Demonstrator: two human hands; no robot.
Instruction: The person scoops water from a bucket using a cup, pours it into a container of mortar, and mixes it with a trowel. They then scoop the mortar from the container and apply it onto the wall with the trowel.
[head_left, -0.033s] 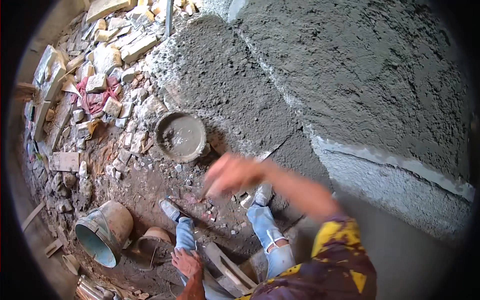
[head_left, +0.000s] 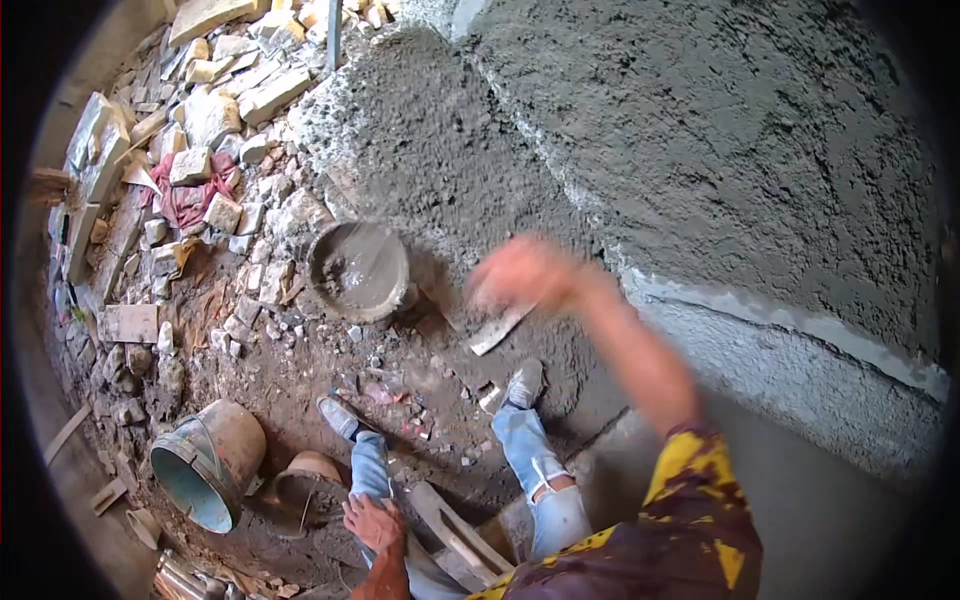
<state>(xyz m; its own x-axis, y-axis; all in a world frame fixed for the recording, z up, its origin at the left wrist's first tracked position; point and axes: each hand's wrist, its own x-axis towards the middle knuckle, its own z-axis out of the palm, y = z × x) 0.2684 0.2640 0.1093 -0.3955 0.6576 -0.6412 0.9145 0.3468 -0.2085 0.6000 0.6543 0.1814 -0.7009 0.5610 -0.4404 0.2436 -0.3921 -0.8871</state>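
Note:
My right hand (head_left: 525,275) is blurred by motion over rough grey mortar on the ground (head_left: 440,150), right of a round bowl (head_left: 365,260) of wet grey mix. A pale, flat, straight-edged piece (head_left: 497,330) lies under or at that hand; whether my fingers hold it is unclear. My left hand (head_left: 372,525) rests on my jeans at the left leg, fingers loosely spread. Beside it a long board with a slot or bar (head_left: 445,520) lies between my legs.
Rough grey plaster (head_left: 750,160) covers the large surface at right, above a paler band (head_left: 750,350). Broken blocks and rubble (head_left: 210,110) with a red cloth (head_left: 185,200) fill the upper left. A bucket on its side (head_left: 205,465), another container (head_left: 305,490) and my two feet are lower down.
My right hand and forearm have swung right and upward, away from my feet, uncovering more of the pale flat piece. My left hand has stayed in place.

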